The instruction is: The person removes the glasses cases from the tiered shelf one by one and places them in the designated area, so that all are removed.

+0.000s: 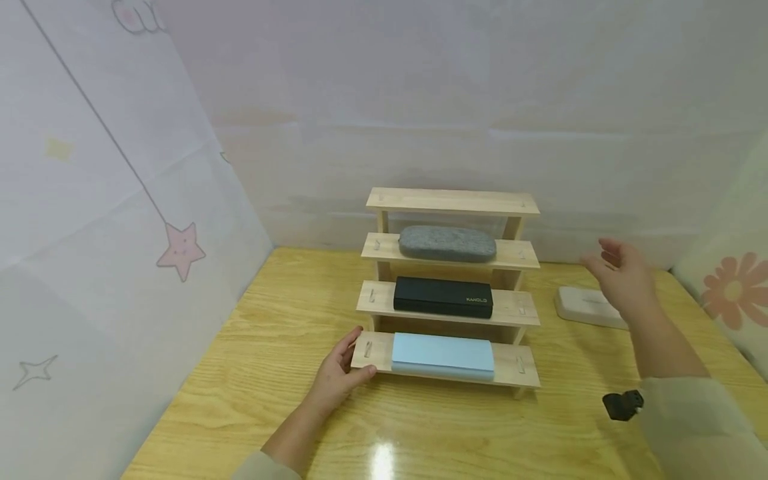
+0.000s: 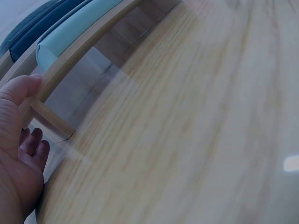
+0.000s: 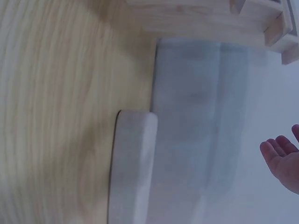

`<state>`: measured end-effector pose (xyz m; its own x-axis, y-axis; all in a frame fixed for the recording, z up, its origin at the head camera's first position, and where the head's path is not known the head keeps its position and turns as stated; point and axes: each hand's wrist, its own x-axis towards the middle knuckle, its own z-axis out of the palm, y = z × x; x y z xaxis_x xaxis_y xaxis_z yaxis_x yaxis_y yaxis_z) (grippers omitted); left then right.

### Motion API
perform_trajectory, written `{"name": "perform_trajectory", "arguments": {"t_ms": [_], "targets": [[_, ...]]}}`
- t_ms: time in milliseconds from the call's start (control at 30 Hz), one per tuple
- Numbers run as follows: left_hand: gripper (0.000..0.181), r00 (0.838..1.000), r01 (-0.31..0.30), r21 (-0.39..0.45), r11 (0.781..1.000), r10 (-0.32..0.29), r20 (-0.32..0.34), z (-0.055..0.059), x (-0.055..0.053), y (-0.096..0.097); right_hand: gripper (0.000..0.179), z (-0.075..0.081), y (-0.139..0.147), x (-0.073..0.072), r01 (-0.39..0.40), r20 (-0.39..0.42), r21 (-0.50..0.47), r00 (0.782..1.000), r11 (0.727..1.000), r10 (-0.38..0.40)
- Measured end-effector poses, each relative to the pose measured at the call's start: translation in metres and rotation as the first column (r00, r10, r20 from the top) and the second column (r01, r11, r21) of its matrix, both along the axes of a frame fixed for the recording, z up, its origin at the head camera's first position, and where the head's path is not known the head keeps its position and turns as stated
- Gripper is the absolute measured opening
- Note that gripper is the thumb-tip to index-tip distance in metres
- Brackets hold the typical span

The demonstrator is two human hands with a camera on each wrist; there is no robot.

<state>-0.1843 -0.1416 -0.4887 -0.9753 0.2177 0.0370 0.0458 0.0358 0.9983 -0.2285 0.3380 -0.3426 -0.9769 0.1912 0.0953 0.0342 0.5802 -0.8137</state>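
Note:
A tiered wooden display rack (image 1: 453, 201) of stepped boards stands on the table. My left hand (image 1: 336, 380) holds the left end of its lowest board, thumb at the front edge and fingers around the side. On that board lies a light blue glasses case (image 1: 443, 353). One step up is a black glasses case (image 1: 443, 297) with gold lettering, and above it a grey felt glasses case (image 1: 447, 243). To the rack's right, my right hand (image 1: 627, 280) is raised with loosely bent fingers and nothing in them. A whitish oblong case (image 1: 585, 305) lies on the table, partly hidden by that arm.
The wood-grain table (image 1: 288, 300) reaches back to a pale cloth wall (image 1: 336, 173). Printed cloth hangs on both sides, with a pink star (image 1: 181, 252) at left and a flower (image 1: 733, 291) at right. A small black device (image 1: 623, 405) shows by the right sleeve.

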Motion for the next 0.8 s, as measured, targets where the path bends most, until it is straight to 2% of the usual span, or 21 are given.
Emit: {"name": "perform_trajectory", "arguments": {"t_ms": [333,567,800], "targets": [[0.083,1.000,0.005,-0.014,1.000,-0.005,0.001,0.001,-0.002,0.000,0.075,0.020,-0.037,-0.003,-0.123,-0.089,0.040,0.988,0.992,0.126],[0.082,1.000,0.005,-0.018,1.000,-0.005,-0.003,0.002,-0.006,-0.001,0.076,0.029,-0.058,-0.006,-0.193,-0.068,0.065,0.978,0.979,0.197],[0.083,1.000,0.011,-0.002,1.000,-0.011,0.011,-0.002,-0.003,-0.002,0.080,0.035,-0.077,-0.009,-0.263,-0.028,0.057,0.964,0.963,0.265]]}}
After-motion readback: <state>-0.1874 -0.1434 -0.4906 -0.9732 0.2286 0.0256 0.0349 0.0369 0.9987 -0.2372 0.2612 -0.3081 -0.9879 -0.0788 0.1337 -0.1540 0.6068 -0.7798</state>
